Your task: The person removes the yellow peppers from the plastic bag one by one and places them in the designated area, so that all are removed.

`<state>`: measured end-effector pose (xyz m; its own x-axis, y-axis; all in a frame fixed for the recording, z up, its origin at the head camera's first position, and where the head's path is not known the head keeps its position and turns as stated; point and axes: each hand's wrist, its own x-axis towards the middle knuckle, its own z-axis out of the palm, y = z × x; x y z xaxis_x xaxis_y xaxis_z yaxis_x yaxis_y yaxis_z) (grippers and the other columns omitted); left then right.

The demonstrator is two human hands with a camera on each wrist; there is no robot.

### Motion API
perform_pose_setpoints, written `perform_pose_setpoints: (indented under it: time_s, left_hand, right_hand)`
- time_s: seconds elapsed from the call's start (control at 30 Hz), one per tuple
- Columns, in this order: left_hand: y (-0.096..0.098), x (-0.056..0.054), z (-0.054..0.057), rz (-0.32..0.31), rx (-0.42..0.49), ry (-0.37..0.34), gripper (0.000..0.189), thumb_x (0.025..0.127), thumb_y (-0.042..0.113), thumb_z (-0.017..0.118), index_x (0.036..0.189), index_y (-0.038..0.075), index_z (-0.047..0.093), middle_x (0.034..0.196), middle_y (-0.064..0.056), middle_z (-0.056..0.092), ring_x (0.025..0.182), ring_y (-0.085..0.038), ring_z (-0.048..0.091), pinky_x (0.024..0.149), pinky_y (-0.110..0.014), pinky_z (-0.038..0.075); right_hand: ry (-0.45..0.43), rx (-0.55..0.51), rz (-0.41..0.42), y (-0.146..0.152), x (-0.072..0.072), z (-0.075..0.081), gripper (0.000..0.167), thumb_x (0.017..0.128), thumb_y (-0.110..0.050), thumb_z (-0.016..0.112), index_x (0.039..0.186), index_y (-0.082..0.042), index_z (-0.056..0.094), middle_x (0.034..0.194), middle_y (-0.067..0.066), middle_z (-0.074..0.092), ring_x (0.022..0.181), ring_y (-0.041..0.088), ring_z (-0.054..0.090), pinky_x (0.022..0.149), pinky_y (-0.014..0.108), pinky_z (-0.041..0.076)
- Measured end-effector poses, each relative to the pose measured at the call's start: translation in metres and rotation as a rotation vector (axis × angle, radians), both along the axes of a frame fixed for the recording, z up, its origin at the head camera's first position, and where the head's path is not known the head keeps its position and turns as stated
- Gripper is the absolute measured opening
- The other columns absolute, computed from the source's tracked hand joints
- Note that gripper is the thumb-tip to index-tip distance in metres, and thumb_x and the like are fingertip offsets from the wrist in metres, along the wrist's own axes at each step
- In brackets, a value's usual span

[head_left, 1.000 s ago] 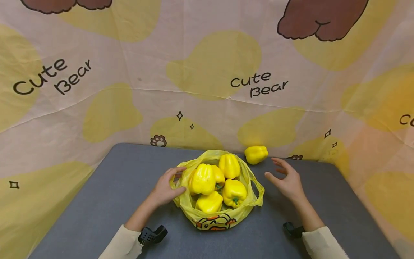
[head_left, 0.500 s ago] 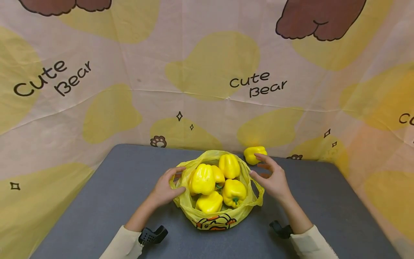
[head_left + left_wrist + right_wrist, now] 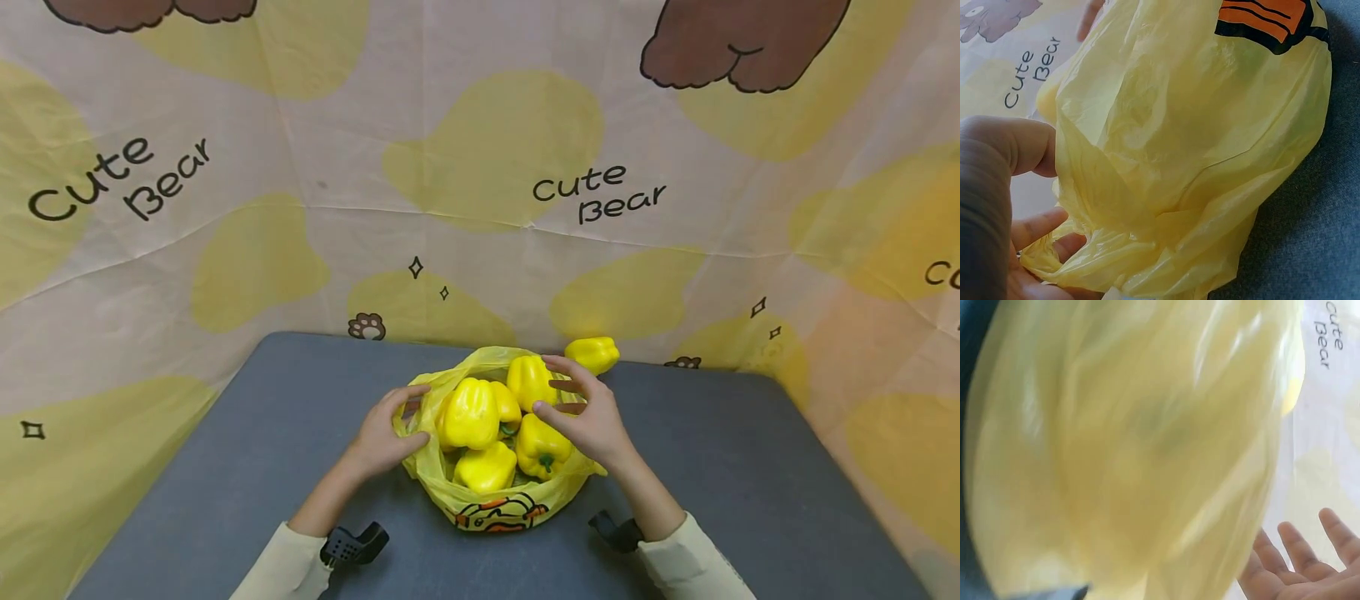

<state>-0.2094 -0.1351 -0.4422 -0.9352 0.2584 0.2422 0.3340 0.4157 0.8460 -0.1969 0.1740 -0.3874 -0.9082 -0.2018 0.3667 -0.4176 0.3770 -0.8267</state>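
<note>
Grey table (image 3: pixel 262 467), yellow bag (image 3: pixel 1166 156) set wide-mouthed on it.
The left hand (image 3: pixel 384 437) touches the bag's rim, fingers loosely bent, thumb apart; the empty right hand (image 3: pixel 591 423), fingers spread, is at the opposite side, contact unclear. A bump to the thin rim could fold it over the peppers (image 3: pixel 471 414) heaped inside; a nudge could roll the lone pepper (image 3: pixel 596 355), outside by the table's far edge, off the back.

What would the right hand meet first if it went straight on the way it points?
Likely the farthest yellow pepper in the yellow bag, just ahead of the right hand; its height over the bag is unclear.
</note>
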Motion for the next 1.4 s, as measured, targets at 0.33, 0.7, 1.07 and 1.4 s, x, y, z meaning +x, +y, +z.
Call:
perform_pose_setpoints:
  time_s: [0.33,0.7,1.07,1.4]
  left_hand:
    - [0.001,0.001,0.0,0.004,0.022,0.002,0.06,0.075,0.004,0.069,0.133,0.001,0.053,0.134,-0.022,0.049,0.118,-0.04,0.055,0.098,-0.052,0.045]
    - [0.002,0.002,0.001,0.017,0.011,0.015,0.06,0.075,0.004,0.069,0.133,0.003,0.054,0.132,-0.02,0.051,0.116,-0.038,0.057,0.096,-0.05,0.047]
    - [0.002,0.001,-0.002,0.01,0.072,0.011,0.06,0.074,-0.001,0.068,0.132,0.002,0.054,0.133,-0.021,0.05,0.116,-0.037,0.056,0.095,-0.044,0.049]
    - [0.003,0.001,-0.001,0.006,0.084,0.0,0.061,0.074,-0.002,0.068,0.133,0.003,0.053,0.134,-0.019,0.049,0.117,-0.036,0.056,0.096,-0.044,0.049]
  right_hand:
    - [-0.062,-0.011,0.101,-0.04,0.007,-0.003,0.066,0.08,-0.021,0.077,0.139,-0.017,0.049,0.143,0.013,0.047,0.118,0.044,0.054,0.086,0.057,0.051]
    - [-0.09,0.087,0.084,-0.066,0.006,-0.012,0.076,0.071,-0.029,0.083,0.139,-0.023,0.05,0.139,0.003,0.048,0.119,0.033,0.054,0.085,0.047,0.053]
    - [-0.06,0.148,0.058,-0.075,0.005,-0.02,0.083,0.066,-0.031,0.086,0.139,-0.024,0.048,0.136,0.002,0.049,0.116,0.019,0.052,0.092,0.042,0.048]
    - [-0.063,0.169,0.027,-0.08,0.003,-0.023,0.083,0.066,-0.028,0.086,0.139,-0.023,0.047,0.135,0.004,0.05,0.114,0.019,0.053,0.091,0.04,0.049]
